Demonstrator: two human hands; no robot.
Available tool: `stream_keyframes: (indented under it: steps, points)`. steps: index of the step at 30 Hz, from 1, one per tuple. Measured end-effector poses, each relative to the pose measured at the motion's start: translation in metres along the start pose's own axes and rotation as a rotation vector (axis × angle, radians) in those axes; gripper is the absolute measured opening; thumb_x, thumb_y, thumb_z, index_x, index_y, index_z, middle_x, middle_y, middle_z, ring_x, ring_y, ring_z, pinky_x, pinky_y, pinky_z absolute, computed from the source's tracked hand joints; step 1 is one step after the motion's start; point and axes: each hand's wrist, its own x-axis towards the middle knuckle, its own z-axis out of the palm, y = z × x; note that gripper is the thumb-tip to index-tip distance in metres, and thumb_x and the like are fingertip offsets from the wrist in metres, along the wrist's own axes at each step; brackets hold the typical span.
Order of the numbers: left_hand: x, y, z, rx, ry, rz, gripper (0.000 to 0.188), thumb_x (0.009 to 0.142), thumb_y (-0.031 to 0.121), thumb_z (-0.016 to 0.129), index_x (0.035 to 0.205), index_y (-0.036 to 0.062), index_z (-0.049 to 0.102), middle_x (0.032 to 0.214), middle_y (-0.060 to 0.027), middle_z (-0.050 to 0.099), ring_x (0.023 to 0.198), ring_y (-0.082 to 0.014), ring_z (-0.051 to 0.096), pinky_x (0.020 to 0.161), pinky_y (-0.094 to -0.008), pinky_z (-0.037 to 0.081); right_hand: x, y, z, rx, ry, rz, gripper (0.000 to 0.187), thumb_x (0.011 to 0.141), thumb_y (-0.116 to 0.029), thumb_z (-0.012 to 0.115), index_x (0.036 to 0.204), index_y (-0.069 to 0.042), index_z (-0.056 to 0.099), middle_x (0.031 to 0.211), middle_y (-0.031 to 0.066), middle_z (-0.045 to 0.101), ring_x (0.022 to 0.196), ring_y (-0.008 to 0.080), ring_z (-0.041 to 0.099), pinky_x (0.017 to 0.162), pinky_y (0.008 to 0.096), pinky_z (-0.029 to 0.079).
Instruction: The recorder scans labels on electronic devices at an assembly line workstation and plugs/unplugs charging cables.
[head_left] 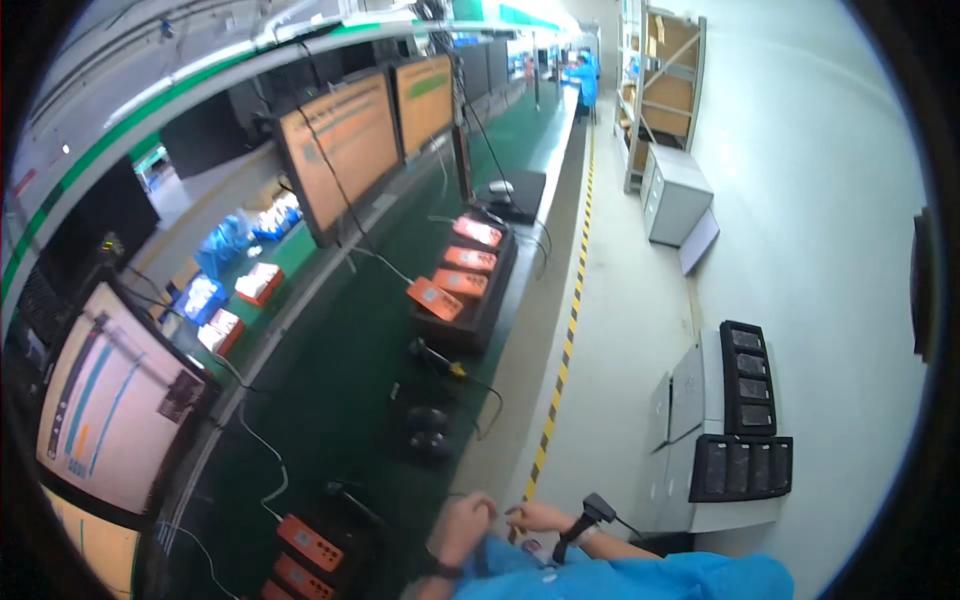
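My left hand (464, 522) is raised in front of my blue sleeve and body, at the bench's front edge. Its fingers are curled closed, and anything inside them is hidden. Close by on the right, my right hand (542, 516) reaches toward it with the fingertips drawn together around a small dark bit that I cannot make out. The two hands are apart. A black strap with a small black device (598, 508) circles my right wrist. Nearest on the bench, to the left, lies an orange rectangular unit (310, 543) with dark round spots and a cable.
Farther along the green bench (330, 400), a black tray (468, 335) holds several orange units. A black mouse (428, 432) lies nearer. Monitors (340, 150) line the left side. Across the aisle, cabinets (678, 195) and black trays (740, 467) stand; a person (583, 85) works far off.
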Motion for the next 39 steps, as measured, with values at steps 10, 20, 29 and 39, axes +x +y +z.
stream_keyframes:
  steps: [10, 20, 29, 39]
  points:
    - [0.249, 0.065, 0.023, -0.144, 0.097, 0.186, 0.022, 0.083, -0.005, 0.043, 0.076, -0.0028, 0.064, 0.066, -0.0058, 0.062, 0.062, -0.0109, 0.056, 0.057, -0.027, 0.045, 0.099, 0.001, -0.234, 0.028, 0.233, -0.251, 0.04, 0.095, -0.029, 0.061, 0.125, -0.002, 0.061, 0.096, 0.0157, 0.073, 0.09, 0.0251, 0.071, 0.08, 0.0377, 0.054]
    - [0.489, 0.143, 0.003, -0.214, 0.187, 0.172, 0.022, 0.09, -0.004, 0.042, 0.082, -0.0009, 0.063, 0.071, -0.0038, 0.06, 0.062, -0.0096, 0.053, 0.058, -0.0253, 0.043, 0.246, 0.024, -0.558, 0.271, 0.53, -0.141, 0.031, 0.093, -0.021, 0.06, 0.116, -0.001, 0.067, 0.092, 0.0102, 0.074, 0.081, 0.019, 0.07, 0.076, 0.0346, 0.055]
    - [0.595, 0.091, -0.005, -0.313, 0.512, -0.199, 0.021, 0.092, -0.002, 0.041, 0.094, 0.0, 0.062, 0.077, -0.0015, 0.059, 0.069, -0.0084, 0.053, 0.064, -0.0244, 0.044, 0.578, -0.046, -0.699, -0.301, 0.732, -0.69, 0.044, 0.085, -0.026, 0.072, 0.119, 0.0, 0.063, 0.125, 0.0224, 0.057, 0.12, 0.04, 0.051, 0.103, 0.0448, 0.042]
    - [0.593, 0.208, -0.1, -0.112, 0.765, -0.514, 0.019, 0.097, 0.012, 0.055, 0.107, -0.0016, 0.063, 0.093, -0.0076, 0.068, 0.089, -0.0139, 0.066, 0.08, -0.0291, 0.051, 0.682, -0.11, -0.738, -0.241, 0.1, -0.704, 0.036, 0.092, -0.03, 0.066, 0.093, 0.006, 0.069, 0.093, 0.0232, 0.067, 0.1, 0.0398, 0.061, 0.086, 0.0472, 0.049]
